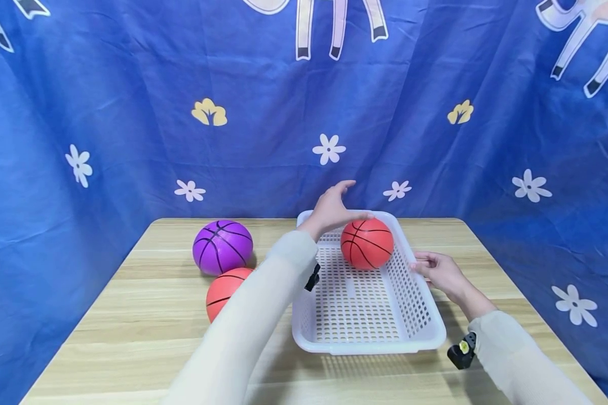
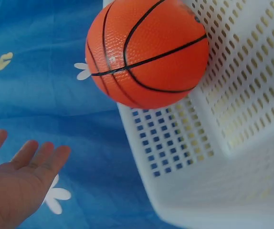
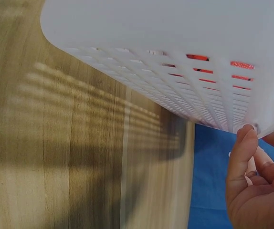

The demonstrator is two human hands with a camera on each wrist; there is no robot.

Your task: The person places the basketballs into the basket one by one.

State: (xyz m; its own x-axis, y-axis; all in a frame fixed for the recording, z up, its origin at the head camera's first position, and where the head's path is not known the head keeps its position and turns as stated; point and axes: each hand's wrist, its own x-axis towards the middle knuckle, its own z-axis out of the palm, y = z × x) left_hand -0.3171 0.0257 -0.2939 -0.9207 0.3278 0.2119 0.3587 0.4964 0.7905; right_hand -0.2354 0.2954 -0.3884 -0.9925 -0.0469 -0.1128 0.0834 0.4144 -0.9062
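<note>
I count three toy basketballs and one basket on the one wooden table (image 1: 147,315). My right hand (image 1: 443,274) pinches the right-hand rim of the white perforated plastic basket (image 1: 348,347), thumb on one side and fingertips on the other. That basket stands right of the table's middle, its far rim near the far edge. One red toy basketball (image 1: 367,247) is inside it, towards the basket's far right corner, and bits of red show through the wall slots in the right wrist view. My left hand (image 1: 331,208) is above the basket's far rim, beside that ball, with fingers spread and holding nothing; the left wrist view shows a gap between fingers and ball. The other two balls are on the table left of the basket: one purple toy basketball (image 1: 222,247) near the far left corner, and one second red ball (image 1: 226,293), closer to the near edge. My left sleeve (image 1: 253,315) covers part of the latter, so I can't tell whether those two touch. Two black wrist devices show, one on each arm. Beyond the table's far edge hangs one blue curtain (image 1: 263,140), printed with six white flowers and two yellow bushes in the head view.
</note>
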